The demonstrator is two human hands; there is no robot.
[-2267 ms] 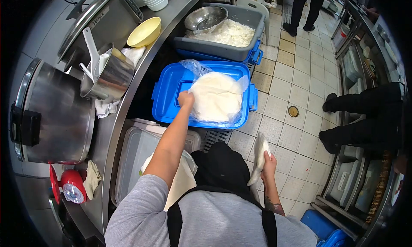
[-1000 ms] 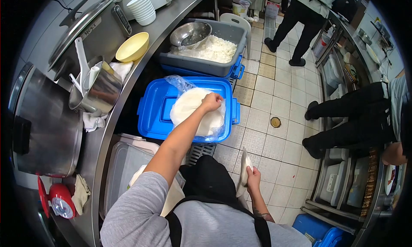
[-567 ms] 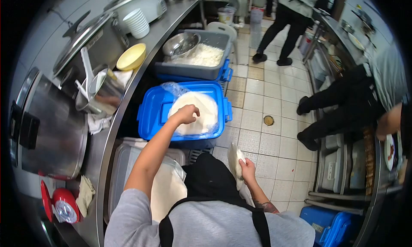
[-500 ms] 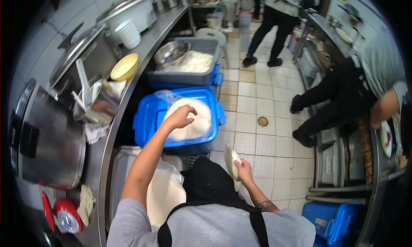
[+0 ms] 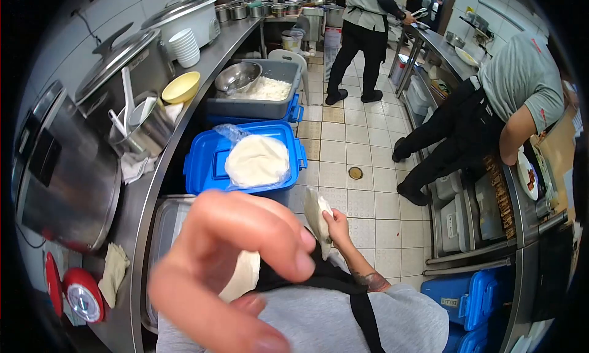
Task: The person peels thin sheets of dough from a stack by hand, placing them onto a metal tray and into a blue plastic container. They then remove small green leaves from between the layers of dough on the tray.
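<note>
Very close to the camera, my left hand (image 5: 224,264) is raised with fingers curled and the thumb apart from them; nothing shows in it. It covers part of a pale flat sheet (image 5: 242,276) in front of my apron. My right hand (image 5: 336,225) pinches a limp white folded sheet (image 5: 317,215), which hangs over the floor beside my apron; its material is not clear. Ahead, a round white dough-like slab (image 5: 257,161) lies on clear plastic atop a blue lidded tub (image 5: 205,160).
Behind the tub, a grey bin (image 5: 293,77) holds white crumbly food and a steel bowl (image 5: 238,77). A steel counter (image 5: 138,218) with a red scale (image 5: 84,296) runs along my left. Two people (image 5: 363,40) stand ahead and right, near a floor drain (image 5: 355,172).
My left hand has moved from above the white slab up toward the camera. The right hand still holds the white sheet. The person on the right leans further over the counter.
</note>
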